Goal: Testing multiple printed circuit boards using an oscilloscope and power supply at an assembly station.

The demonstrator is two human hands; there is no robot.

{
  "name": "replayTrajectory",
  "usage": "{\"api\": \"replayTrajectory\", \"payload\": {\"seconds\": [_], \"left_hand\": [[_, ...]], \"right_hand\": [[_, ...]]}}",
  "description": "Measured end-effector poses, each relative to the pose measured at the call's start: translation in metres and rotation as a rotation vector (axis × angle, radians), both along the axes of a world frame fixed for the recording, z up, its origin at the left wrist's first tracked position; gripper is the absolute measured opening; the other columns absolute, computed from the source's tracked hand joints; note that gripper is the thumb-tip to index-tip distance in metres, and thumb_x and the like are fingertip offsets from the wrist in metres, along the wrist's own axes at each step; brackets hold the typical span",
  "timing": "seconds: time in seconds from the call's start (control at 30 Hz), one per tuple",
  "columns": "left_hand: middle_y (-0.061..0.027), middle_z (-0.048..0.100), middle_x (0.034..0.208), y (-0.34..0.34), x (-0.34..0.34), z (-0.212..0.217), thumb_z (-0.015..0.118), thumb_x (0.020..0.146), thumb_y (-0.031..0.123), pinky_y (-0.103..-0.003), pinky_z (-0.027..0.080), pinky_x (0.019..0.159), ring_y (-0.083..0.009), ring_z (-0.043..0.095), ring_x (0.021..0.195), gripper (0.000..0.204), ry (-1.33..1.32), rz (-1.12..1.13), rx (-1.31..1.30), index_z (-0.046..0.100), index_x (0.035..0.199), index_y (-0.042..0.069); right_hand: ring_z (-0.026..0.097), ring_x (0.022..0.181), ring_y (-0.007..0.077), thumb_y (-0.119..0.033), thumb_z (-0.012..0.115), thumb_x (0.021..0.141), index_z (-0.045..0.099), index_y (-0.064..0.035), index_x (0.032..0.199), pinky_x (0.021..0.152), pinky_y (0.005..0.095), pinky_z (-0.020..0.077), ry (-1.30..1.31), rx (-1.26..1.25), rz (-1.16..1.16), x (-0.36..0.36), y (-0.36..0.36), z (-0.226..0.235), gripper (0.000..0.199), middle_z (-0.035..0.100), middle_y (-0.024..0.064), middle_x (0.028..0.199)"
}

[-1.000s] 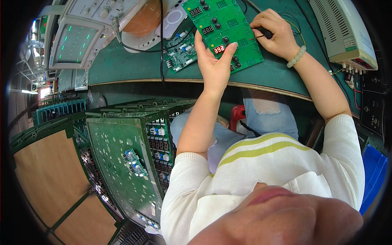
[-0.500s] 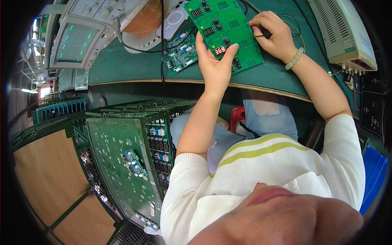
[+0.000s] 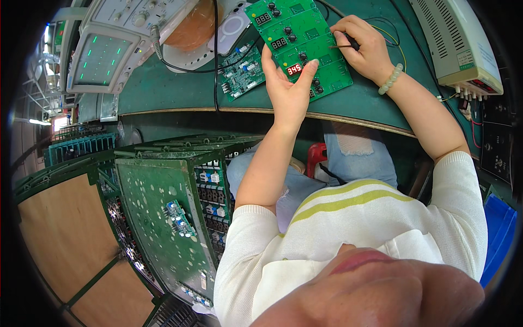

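Note:
A green panel of joined circuit boards (image 3: 311,37) lies tilted on the bench, with several small digit displays and black buttons on it. My left hand (image 3: 291,90) grips its near left side, the thumb on the face beside a red-lit display (image 3: 294,69). The upper displays are unlit. At the panel's right edge my right hand (image 3: 366,48) is closed round the dark handle of a small screwdriver (image 3: 353,44). Its thin metal shaft points left over the boards; whether the tip touches them I cannot tell.
Another populated circuit board (image 3: 243,71) lies left of the panel, a black cable (image 3: 217,54) crossing near it. An oscilloscope (image 3: 103,60) stands at the left, a power supply (image 3: 460,43) at the right. Below the bench, a green rack (image 3: 163,212) holds boards beside my legs.
The digits on the red-lit display have changed. My right hand and the screwdriver have shifted very slightly; my left hand stays nearly in place on the panel.

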State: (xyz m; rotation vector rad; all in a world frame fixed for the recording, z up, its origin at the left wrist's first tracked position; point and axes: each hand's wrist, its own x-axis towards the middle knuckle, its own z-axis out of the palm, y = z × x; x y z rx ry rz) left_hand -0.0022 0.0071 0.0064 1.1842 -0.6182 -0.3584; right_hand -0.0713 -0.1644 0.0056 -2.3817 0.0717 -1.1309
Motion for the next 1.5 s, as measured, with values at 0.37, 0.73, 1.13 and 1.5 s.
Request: {"api": "replayTrajectory", "payload": {"seconds": [0.37, 0.73, 1.13, 1.5], "left_hand": [[-0.0150, 0.043, 0.132, -0.005, -0.004, 0.004, 0.069, 0.076, -0.010, -0.032, 0.047, 0.095, -0.0216, 0.052, 0.116, 0.088, -0.025, -0.044, 0.023, 0.015, 0.145, 0.004], [-0.0137, 0.040, 0.136, 0.000, -0.006, 0.003, 0.066, 0.078, -0.009, -0.034, 0.042, 0.100, -0.0216, 0.049, 0.120, 0.092, -0.137, -0.071, 0.038, 0.008, 0.148, 0.005], [-0.0136, 0.040, 0.135, 0.000, -0.007, 0.007, 0.076, 0.071, -0.003, -0.036, 0.044, 0.098, -0.0230, 0.049, 0.119, 0.104, -0.219, -0.107, 0.085, 0.006, 0.147, 0.005], [-0.0118, 0.041, 0.132, -0.003, -0.005, 0.001, 0.076, 0.069, -0.004, -0.034, 0.045, 0.096, -0.0209, 0.049, 0.117, 0.102, -0.241, -0.058, 0.095, 0.010, 0.146, 0.005]], "right_hand": [[0.066, 0.073, 0.0193, -0.034, 0.074, 0.079, 0.062, -0.0042, 0.097, 0.063, 0.0285, 0.0521, 0.185, 0.207, -0.114, -0.003, 0.008, 0.005, 0.036, 0.061, 0.0051, 0.096], [0.060, 0.074, 0.0248, -0.046, 0.080, 0.066, 0.058, -0.0035, 0.105, 0.064, 0.0347, 0.0488, 0.185, 0.224, -0.147, -0.006, 0.027, 0.013, 0.062, 0.058, 0.0084, 0.093], [0.065, 0.080, 0.0267, -0.056, 0.080, 0.062, 0.055, -0.0021, 0.101, 0.070, 0.0358, 0.0519, 0.212, 0.326, -0.101, -0.007, 0.022, 0.017, 0.071, 0.060, 0.0104, 0.094], [0.057, 0.070, 0.0230, -0.049, 0.085, 0.057, 0.047, -0.0033, 0.088, 0.062, 0.0334, 0.0472, 0.206, 0.304, -0.105, -0.006, 0.020, 0.012, 0.067, 0.054, 0.0095, 0.083]]}}
